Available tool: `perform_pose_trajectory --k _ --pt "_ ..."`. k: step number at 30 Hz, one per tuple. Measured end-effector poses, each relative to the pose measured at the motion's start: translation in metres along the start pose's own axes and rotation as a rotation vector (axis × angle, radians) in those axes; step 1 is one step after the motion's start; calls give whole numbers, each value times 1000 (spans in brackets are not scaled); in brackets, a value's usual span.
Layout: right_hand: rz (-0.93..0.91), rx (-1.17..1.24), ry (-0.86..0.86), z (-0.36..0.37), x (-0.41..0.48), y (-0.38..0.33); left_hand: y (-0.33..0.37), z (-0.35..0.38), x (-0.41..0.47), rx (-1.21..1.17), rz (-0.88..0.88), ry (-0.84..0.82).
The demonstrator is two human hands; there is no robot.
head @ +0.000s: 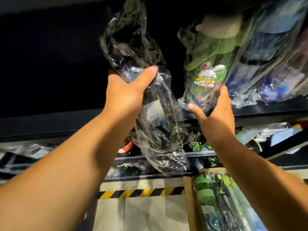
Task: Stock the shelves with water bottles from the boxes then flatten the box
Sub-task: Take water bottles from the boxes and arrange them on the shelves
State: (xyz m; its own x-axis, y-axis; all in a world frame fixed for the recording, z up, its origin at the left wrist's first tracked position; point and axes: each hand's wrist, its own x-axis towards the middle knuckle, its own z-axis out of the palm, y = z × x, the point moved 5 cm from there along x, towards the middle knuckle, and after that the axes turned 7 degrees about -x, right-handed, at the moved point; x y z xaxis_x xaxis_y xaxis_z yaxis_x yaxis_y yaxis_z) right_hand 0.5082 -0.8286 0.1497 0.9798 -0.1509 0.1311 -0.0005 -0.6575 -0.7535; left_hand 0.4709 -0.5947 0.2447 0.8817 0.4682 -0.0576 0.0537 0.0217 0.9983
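head view. left hand (128, 90) clenched round middle of dark water bottle in crinkled clear plastic wrap (155, 124), held tilted in air before dark metal shelf (260, 110), left of stocked row. right hand (215, 114) grasps base of green water bottle with rabbit sticker in clear wrap (208, 69), on shelf, thumb and fingers either side. blue wrapped bottles (275, 64) crowd just beside it, right. below: brown cardboard box (189, 205) holding green wrapped bottles; yellow-black striped tape (141, 193) left of box.

Clr wrap on black bottle (150, 114); green bottle (208, 52) w/ white-pink bunny sticker (206, 75); blue bottles (275, 72). Dark shelf (260, 109). Yellow/black diag. stripes on tape (141, 192). Brown box (188, 205).
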Motion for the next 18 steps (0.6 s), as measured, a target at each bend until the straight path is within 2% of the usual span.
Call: perform_pose_trajectory --k 4,8,14,18 --pt "6 -29 -27 2 1 -3 23 0 5 -45 148 54" --pt "-37 -97 18 3 1 -10 28 3 11 -62 263 106" --pt "-61 -160 64 6 0 -9 21 28 -1 -129 273 81" --pt "-28 -155 39 9 4 -4 6 33 -10 -77 264 3"
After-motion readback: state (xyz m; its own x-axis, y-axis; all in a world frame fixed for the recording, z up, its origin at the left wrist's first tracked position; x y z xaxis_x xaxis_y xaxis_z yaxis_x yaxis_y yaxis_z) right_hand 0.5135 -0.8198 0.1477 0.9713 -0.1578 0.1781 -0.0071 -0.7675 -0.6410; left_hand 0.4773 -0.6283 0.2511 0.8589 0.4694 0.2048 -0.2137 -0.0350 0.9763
